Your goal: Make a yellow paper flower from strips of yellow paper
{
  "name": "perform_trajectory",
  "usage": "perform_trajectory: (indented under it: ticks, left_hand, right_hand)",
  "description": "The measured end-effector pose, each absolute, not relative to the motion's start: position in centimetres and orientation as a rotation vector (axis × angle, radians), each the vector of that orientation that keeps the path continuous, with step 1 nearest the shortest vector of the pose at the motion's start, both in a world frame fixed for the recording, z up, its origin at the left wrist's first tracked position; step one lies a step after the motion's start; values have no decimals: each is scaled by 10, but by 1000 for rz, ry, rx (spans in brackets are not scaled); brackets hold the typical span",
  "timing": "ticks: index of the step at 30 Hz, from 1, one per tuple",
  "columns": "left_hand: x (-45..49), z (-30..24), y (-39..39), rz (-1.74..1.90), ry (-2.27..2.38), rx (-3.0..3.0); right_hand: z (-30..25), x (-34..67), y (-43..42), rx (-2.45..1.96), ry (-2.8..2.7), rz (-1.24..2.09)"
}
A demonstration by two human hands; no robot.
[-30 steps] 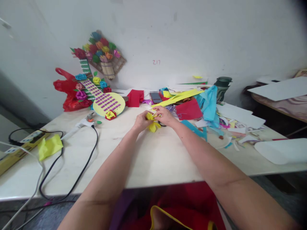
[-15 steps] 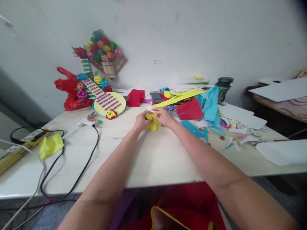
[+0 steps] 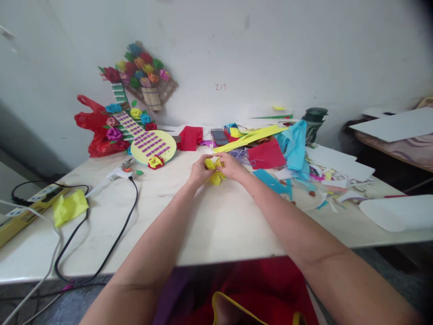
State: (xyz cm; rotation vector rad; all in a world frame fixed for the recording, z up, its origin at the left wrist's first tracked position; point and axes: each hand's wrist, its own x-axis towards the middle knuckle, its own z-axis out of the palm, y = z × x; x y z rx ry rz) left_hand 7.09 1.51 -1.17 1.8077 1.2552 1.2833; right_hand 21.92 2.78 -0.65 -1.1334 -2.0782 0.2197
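Both my hands meet over the middle of the pale table (image 3: 209,225), far from me. A crumpled piece of yellow paper (image 3: 214,171) is pinched between them. My left hand (image 3: 199,170) grips its left side, my right hand (image 3: 230,166) holds its top right with the fingers curled over it. The paper's lower part hangs just above the table top.
A paper guitar with flowers (image 3: 142,137) and a red bag (image 3: 94,131) lie at the back left. A glue gun (image 3: 117,173) with a black cable (image 3: 111,234), a power strip (image 3: 30,205) and a yellow scrap (image 3: 69,206) sit left. Coloured paper scraps (image 3: 280,153) pile right.
My hands have stayed in place and only the fingers have worked the yellow paper, which looks a little more bunched now.
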Motion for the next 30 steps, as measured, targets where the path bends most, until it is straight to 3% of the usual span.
perform_trajectory:
  ticks: [10,30]
  left_hand:
    - [59,9,7,1141,1172,1301]
    - [47,12,15,987,1417,1429]
  right_hand:
    - [-3,217,18,-1082,-2155,-11]
    - [1,204,3,-879,-2327,-269]
